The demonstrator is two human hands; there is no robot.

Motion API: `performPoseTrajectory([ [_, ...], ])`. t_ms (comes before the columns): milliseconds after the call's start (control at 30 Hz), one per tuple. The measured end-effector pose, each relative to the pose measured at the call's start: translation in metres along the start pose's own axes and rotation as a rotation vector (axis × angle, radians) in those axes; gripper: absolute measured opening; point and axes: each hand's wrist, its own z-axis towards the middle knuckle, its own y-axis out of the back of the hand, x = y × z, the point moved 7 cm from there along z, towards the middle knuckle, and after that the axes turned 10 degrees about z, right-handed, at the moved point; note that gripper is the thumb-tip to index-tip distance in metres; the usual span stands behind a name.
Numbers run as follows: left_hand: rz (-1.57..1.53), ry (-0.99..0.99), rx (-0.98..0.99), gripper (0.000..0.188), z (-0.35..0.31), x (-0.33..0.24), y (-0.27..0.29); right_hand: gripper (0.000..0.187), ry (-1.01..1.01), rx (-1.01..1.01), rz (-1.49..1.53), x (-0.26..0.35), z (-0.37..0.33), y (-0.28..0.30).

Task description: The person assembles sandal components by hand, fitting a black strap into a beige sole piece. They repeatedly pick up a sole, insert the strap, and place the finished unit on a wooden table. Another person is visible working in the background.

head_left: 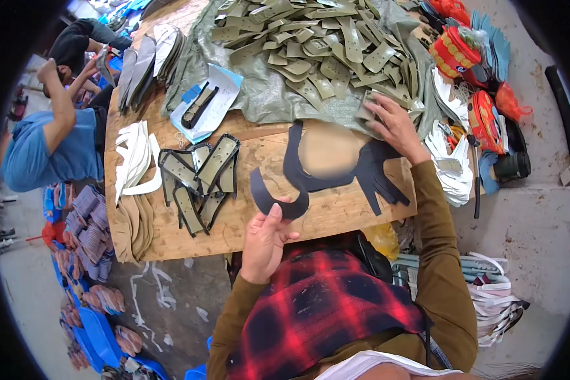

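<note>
My left hand (265,244) pinches a curved dark fabric strip (259,193) between thumb and fingers, above the front edge of the wooden table. Farther off, my right hand (396,123) has its fingers closed on an olive-grey plate (365,106) at the near edge of a large pile of similar plates (323,47). Between my hands lie more dark curved pieces (293,152), and a fan of dark strips (381,177) rests below my right hand. Left of the strip are several olive plates edged in black (199,177), loosely overlapping.
A green plastic sheet (259,104) lies under the pile. White cut pieces (135,158), tan pieces (133,228) and a blue-and-white paper (215,104) with a black-edged piece occupy the table's left. Red bags (453,50) stand at right. Another person (57,145) sits at far left.
</note>
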Motion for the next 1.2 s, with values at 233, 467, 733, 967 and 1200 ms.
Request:
performPoseTrajectory([
  [233,-0.189,-0.07,-0.03,0.028,-0.007,-0.019,0.0,0.021,-0.391,-0.593,0.635,-0.008,0.011,0.007],
  [467,-0.435,0.018,0.044,0.031,-0.008,-0.011,-0.011,0.022,-0.427,-0.314,0.703,-0.014,0.014,-0.04],
  [733,-0.449,0.008,0.013,0.036,-0.01,-0.008,-0.01,0.016,-0.51,-0.239,1.118,0.096,0.009,-0.009],
  [967,-0.401,0.043,-0.017,0.04,-0.013,-0.001,-0.01,0.029,-0.059,0.108,0.945,0.228,-0.006,-0.016],
  [1200,-0.389,0.022,-0.019,0.039,-0.017,0.0,-0.009,0.03,0.001,0.132,0.86,0.235,-0.01,-0.024],
])
